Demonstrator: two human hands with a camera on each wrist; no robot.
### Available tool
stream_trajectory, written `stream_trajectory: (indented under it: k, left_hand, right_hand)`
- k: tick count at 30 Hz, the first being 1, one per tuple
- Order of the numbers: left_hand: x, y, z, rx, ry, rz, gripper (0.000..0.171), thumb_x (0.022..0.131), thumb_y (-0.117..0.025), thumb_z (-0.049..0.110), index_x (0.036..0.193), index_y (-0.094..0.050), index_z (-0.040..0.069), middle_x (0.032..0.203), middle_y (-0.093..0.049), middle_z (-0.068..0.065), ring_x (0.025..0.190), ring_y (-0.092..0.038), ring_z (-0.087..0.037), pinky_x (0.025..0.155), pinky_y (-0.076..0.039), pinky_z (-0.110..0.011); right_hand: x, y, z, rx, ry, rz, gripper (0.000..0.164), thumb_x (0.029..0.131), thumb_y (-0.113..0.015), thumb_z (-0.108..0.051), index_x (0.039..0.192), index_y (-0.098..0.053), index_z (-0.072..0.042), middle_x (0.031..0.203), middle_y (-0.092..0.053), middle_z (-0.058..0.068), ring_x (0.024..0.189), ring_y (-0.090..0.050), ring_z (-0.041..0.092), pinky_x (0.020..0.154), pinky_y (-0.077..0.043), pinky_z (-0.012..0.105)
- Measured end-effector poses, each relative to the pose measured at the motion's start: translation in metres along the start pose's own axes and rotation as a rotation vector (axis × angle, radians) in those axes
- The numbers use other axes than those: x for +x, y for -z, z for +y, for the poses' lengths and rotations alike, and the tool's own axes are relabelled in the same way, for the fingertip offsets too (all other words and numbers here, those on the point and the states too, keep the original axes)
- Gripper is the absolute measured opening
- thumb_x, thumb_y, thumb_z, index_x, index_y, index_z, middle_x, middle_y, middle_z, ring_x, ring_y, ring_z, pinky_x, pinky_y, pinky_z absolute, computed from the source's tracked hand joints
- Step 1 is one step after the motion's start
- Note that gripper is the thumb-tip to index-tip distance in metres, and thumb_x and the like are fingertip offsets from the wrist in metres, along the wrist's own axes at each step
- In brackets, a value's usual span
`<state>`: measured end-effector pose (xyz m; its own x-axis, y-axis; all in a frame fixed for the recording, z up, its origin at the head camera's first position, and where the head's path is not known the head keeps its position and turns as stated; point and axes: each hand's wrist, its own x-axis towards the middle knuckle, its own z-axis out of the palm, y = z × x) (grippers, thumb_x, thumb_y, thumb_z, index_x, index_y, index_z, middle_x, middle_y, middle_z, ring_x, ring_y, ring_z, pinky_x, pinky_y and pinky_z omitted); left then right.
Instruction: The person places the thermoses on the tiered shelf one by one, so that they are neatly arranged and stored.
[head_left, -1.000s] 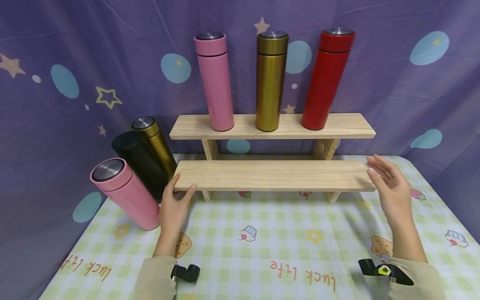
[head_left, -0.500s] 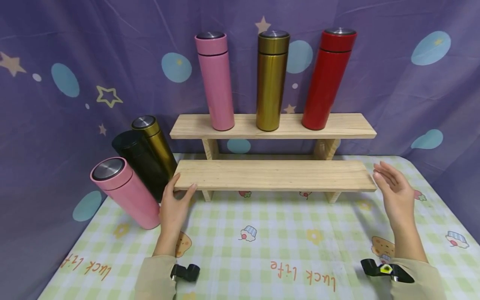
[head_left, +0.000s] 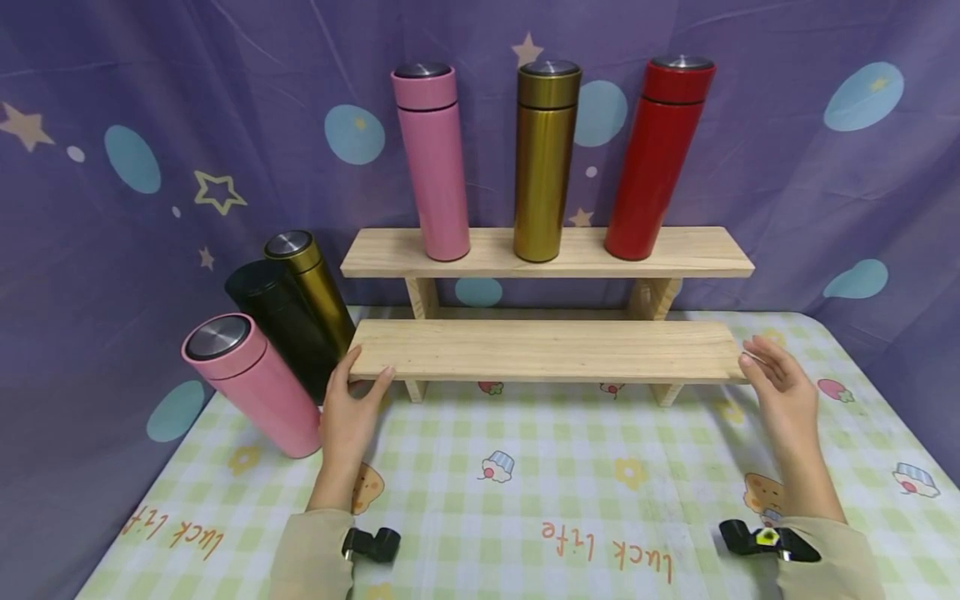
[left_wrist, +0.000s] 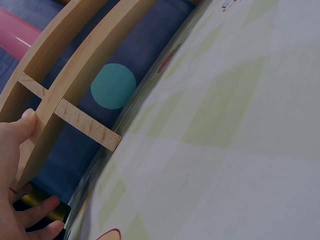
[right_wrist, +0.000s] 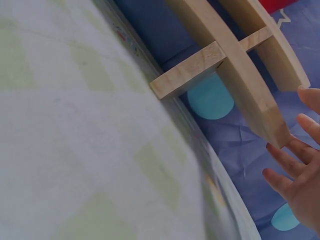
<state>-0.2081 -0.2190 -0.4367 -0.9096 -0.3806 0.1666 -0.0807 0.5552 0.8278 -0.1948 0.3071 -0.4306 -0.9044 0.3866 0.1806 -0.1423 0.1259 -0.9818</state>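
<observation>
I see the left hand [head_left: 351, 421] gripping the lower shelf [head_left: 547, 350]; right hand [head_left: 787, 404] spread, contact unclear. The black bottle [head_left: 283, 321] partly hides the gold bottle [head_left: 318, 282] behind.

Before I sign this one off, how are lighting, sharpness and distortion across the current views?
Head view: bright and largely crisp, sheen on the central gold bottle, soft shadow on the tablecloth below-left of the right hand. Left wrist: dimmer, the wooden shelf bowed, seemingly by the lens. Right wrist: also dim, similar bowing, tablecloth pattern soft.
</observation>
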Motion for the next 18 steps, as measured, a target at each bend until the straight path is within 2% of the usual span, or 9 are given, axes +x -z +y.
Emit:
stream_trajectory:
  k: [3, 7, 9, 12, 14, 16, 18]
  left_hand:
    - [0.0004, -0.0001, 0.0000, -0.001, 0.000, 0.000, 0.079, 0.086, -0.063, 0.066, 0.153, -0.038, 0.031, 0.152, -0.040, -0.007, 0.124, -0.052, -0.028, 0.097, -0.037, -0.058]
    - [0.0007, -0.0001, 0.0001, 0.000, 0.000, -0.002, 0.079, 0.086, -0.063, 0.066, 0.153, -0.038, 0.031, 0.152, -0.040, -0.007, 0.123, -0.052, -0.028, 0.097, -0.037, -0.058]
    - [0.0006, 0.0001, 0.0001, 0.003, 0.003, -0.002, 0.079, 0.086, -0.063, 0.066, 0.153, -0.038, 0.032, 0.152, -0.040, -0.006, 0.123, -0.052, -0.028, 0.098, -0.036, -0.059]
    - [0.0003, 0.0004, 0.0002, 0.009, 0.010, -0.003, 0.079, 0.086, -0.063, 0.067, 0.153, -0.038, 0.032, 0.152, -0.040, -0.006, 0.123, -0.052, -0.028, 0.098, -0.036, -0.059]
    - [0.0001, 0.0005, 0.0003, 0.011, 0.013, -0.005, 0.079, 0.086, -0.062, 0.067, 0.153, -0.038, 0.033, 0.152, -0.040, -0.006, 0.123, -0.052, -0.028, 0.098, -0.035, -0.059]
    - [0.0000, 0.0006, 0.0004, 0.010, 0.014, -0.006, 0.079, 0.086, -0.062, 0.067, 0.153, -0.038, 0.032, 0.152, -0.040, -0.006, 0.124, -0.052, -0.028, 0.098, -0.035, -0.060]
    - [-0.0003, 0.0008, 0.0004, 0.005, 0.012, -0.008, 0.079, 0.086, -0.063, 0.067, 0.153, -0.038, 0.032, 0.152, -0.040, -0.006, 0.124, -0.052, -0.028, 0.098, -0.036, -0.059]
  right_hand:
    - [-0.0001, -0.0007, 0.0030, -0.021, -0.015, -0.005, 0.044, 0.097, -0.066, -0.022, 0.140, -0.057, -0.020, 0.124, -0.060, -0.017, 0.112, -0.052, -0.003, 0.087, -0.039, 0.006]
    - [-0.0010, -0.0007, 0.0049, -0.178, -0.042, -0.014, 0.050, 0.099, -0.062, -0.033, 0.146, -0.051, -0.022, 0.134, -0.055, -0.014, 0.123, -0.047, 0.002, 0.088, -0.038, 0.005]
    - [-0.0014, -0.0008, 0.0052, -0.257, -0.061, -0.026, 0.054, 0.099, -0.060, -0.038, 0.149, -0.047, -0.023, 0.143, -0.050, -0.009, 0.130, -0.043, 0.008, 0.091, -0.036, 0.004]
    - [-0.0018, -0.0014, 0.0049, -0.310, -0.084, -0.052, 0.060, 0.099, -0.058, -0.044, 0.152, -0.041, -0.023, 0.155, -0.039, 0.000, 0.141, -0.036, 0.019, 0.097, -0.033, 0.006]
    - [-0.0021, -0.0024, 0.0043, -0.334, -0.088, -0.071, 0.063, 0.099, -0.057, -0.045, 0.154, -0.038, -0.022, 0.158, -0.033, 0.006, 0.144, -0.032, 0.027, 0.104, -0.032, 0.012]
    - [-0.0021, -0.0031, 0.0041, -0.357, -0.086, -0.093, 0.065, 0.098, -0.057, -0.047, 0.155, -0.036, -0.022, 0.160, -0.029, 0.010, 0.144, -0.030, 0.034, 0.103, -0.034, 0.015]
    - [-0.0019, -0.0039, 0.0043, -0.370, -0.084, -0.114, 0.066, 0.098, -0.058, -0.047, 0.156, -0.035, -0.024, 0.160, -0.027, 0.013, 0.141, -0.035, 0.033, 0.096, -0.039, 0.014]
